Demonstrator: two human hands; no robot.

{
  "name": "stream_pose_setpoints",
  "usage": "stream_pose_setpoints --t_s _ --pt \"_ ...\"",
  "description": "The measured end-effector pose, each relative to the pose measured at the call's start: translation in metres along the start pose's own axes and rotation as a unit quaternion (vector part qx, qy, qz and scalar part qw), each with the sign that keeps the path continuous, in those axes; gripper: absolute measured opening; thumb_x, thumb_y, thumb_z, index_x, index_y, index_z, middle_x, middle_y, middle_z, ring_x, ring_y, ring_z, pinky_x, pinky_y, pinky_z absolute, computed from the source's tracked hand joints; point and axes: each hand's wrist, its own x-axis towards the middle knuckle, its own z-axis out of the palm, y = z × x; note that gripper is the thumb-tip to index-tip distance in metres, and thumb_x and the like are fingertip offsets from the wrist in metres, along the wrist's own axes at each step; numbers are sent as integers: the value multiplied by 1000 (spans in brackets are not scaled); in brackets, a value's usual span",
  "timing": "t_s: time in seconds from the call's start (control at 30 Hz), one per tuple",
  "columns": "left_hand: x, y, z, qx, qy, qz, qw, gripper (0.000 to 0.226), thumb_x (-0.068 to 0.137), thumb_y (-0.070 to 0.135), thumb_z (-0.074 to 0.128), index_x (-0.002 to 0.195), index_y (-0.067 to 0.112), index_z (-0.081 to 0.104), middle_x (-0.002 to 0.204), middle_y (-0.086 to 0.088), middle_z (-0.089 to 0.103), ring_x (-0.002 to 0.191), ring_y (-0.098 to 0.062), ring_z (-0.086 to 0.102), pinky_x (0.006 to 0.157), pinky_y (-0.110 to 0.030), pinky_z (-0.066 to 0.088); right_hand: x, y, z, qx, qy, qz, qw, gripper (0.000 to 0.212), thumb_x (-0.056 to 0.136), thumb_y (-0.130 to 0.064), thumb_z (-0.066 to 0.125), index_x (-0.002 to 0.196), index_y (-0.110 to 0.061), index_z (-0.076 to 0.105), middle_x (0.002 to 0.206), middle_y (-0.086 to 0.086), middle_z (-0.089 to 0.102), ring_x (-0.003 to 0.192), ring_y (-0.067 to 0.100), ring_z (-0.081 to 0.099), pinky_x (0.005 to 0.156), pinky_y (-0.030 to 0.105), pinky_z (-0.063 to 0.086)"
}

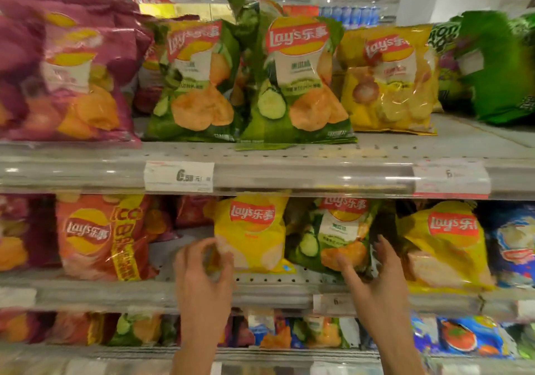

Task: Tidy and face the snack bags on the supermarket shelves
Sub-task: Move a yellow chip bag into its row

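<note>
On the middle shelf (pixel 260 283) a yellow Lay's bag (pixel 252 230) stands upright and faces front. My left hand (pixel 202 273) curls at its lower left corner, fingers and thumb pinching the edge; motion blur hides the exact contact. Right beside it a green cucumber Lay's bag (pixel 333 235) leans slightly. My right hand (pixel 373 273) grips its lower right side, with the thumb on the front and the fingers up along the right edge. Another yellow Lay's bag (pixel 445 244) stands just right of that hand.
A red Lay's bag (pixel 101 238) stands left on the middle shelf, with a gap beside it. The top shelf holds purple (pixel 66 65), two green (pixel 295 76) and yellow (pixel 388 76) bags. Price tags (pixel 179 176) line the shelf rail. Several mixed bags fill the bottom shelf (pixel 275 331).
</note>
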Motion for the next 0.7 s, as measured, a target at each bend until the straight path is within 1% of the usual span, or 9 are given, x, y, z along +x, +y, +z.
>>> stream_pose_setpoints --t_s 0.07,0.17,0.23,0.3,0.37,0.43,0.53,0.63,0.7 --pt "14 -8 1 1 -34 -38 999 41 83 26 78 118 8 62 110 -6 61 105 -26 55 87 -37 43 8 -4 3 -21 -35 21 999 113 66 -65 76 156 -13 31 151 6 45 137 23 45 110 37 40" --pt "38 -10 5 -83 -162 -125 975 68 70 49 83 116 3 61 98 0 68 98 -25 67 85 -44 52 25 -5 4 -26 -65 44 997 88 61 -62 84 130 -22 47 129 -1 60 118 17 58 100 38 49" --pt "52 -7 8 -130 -216 -163 954 78 58 56 90 117 11 64 102 1 74 100 -21 70 92 -48 55 35 -8 3 -16 -84 63 994 83 56 -62 87 117 -31 39 117 -6 63 103 10 60 91 34 50" --pt "60 -5 12 -142 -241 -175 944 86 49 55 92 121 18 63 106 2 74 103 -18 69 96 -45 54 45 -8 6 -9 -101 87 991 87 55 -59 90 118 -29 38 117 -5 62 101 9 60 93 36 53" --pt "64 -3 14 -138 -253 -182 940 79 54 42 97 122 22 61 107 6 73 103 -15 68 97 -40 52 52 -7 10 -6 -117 106 988 93 52 -59 91 121 -23 39 120 -2 61 109 17 62 98 44 54" --pt "66 -2 17 -159 -268 -180 933 63 63 26 93 117 23 62 105 6 75 101 -13 69 96 -36 52 55 -4 14 10 -120 114 986 98 47 -63 90 120 -23 40 116 -3 63 107 18 64 96 44 56" --pt "62 -1 17 -206 -314 -161 913 36 73 16 85 105 24 70 95 9 78 93 -5 72 82 -20 58 56 0 17 11 -109 110 988 85 51 -58 92 114 -28 42 109 -7 66 99 13 67 90 40 59" --pt "60 -3 16 -230 -299 -166 911 31 77 14 82 105 22 71 92 10 78 85 -1 72 65 -10 54 57 2 20 15 -95 107 990 68 62 -45 93 112 -28 51 104 -8 70 93 12 69 85 40 61" --pt "58 -5 17 -240 -277 -176 914 35 77 11 83 109 18 71 94 5 78 89 -6 73 65 -11 53 56 0 21 13 -86 100 991 64 65 -41 93 113 -28 54 102 -9 70 93 13 69 82 39 61"
